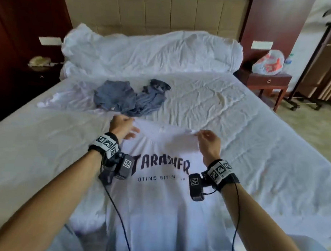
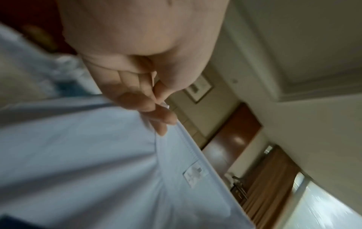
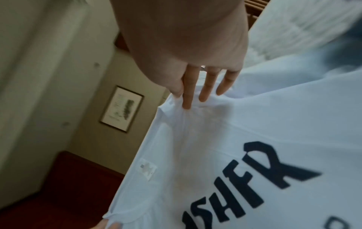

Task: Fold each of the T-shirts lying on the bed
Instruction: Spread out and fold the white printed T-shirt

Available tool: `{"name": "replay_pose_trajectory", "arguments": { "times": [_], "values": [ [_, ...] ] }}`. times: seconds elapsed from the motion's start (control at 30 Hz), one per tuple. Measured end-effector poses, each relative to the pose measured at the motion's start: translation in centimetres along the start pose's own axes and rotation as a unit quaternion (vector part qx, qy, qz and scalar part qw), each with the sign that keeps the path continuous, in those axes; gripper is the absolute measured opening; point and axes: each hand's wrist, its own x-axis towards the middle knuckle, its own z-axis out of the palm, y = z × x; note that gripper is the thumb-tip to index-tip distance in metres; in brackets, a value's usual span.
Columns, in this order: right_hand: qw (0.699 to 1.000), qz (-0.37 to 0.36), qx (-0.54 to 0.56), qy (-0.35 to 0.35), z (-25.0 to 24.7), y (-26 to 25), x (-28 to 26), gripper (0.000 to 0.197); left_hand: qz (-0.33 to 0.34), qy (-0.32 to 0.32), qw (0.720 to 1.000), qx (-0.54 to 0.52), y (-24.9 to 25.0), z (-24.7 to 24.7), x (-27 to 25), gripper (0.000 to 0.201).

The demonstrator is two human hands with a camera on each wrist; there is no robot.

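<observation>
A white T-shirt (image 1: 160, 195) with dark printed lettering is held up by its shoulders above the bed (image 1: 269, 146), print side toward the person, its lower part hanging toward the near edge of the mattress. The left hand (image 1: 121, 126) pinches the shirt's top edge at one side of the collar; in the left wrist view the thumb and fingers (image 2: 156, 114) are closed on the ribbed neckline, with a small sewn label (image 2: 195, 174) showing farther along the neck. The right hand (image 1: 209, 140) grips the other shoulder: in the right wrist view the fabric bunches between thumb and forefinger while the remaining fingers (image 3: 205, 88) lie straight against the cloth. Beyond the hands, a crumpled grey T-shirt (image 1: 131, 98) lies on the sheet, with another white garment (image 1: 62, 100) partly under it. A rumpled white duvet (image 1: 151, 50) is heaped against the headboard (image 1: 150, 14). A nightstand (image 1: 268, 82) carrying a plastic bag (image 1: 269, 62) stands at the right.
</observation>
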Motion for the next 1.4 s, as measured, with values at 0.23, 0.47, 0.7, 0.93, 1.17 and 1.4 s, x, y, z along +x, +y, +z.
{"name": "replay_pose_trajectory", "arguments": {
  "times": [0.23, 0.47, 0.7, 0.93, 1.17, 1.4],
  "values": [
    [0.997, 0.078, -0.018, -0.006, 1.8, 7.9, 4.8, 0.005, -0.094, -0.03, 0.991, -0.092, -7.8, 6.0, 6.0, 0.016],
    [0.992, 0.061, -0.099, 0.038, 4.8, 9.3, 11.0, 0.009, -0.077, 0.07, 0.992, -0.074, -9.8, 9.4, 11.8, 0.019],
    [0.975, 0.111, -0.187, -0.052, 7.0, 11.9, 13.2, 0.018, -0.137, 0.066, 0.988, 0.014, -12.7, 10.9, 15.4, 0.014],
    [0.959, 0.058, -0.224, -0.162, 4.2, 11.7, 12.4, 0.053, -0.111, 0.053, 0.984, 0.127, -11.1, 12.6, 12.4, 0.064],
    [0.871, 0.09, -0.469, -0.115, -3.5, 10.7, 12.4, 0.049, 0.118, -0.173, 0.956, 0.205, -7.6, 21.6, 2.5, 0.047],
    [0.861, 0.077, -0.47, -0.18, -7.4, 11.2, 11.8, 0.031, 0.155, -0.331, 0.863, 0.349, -7.1, 27.1, -1.3, 0.079]
  ]
}}
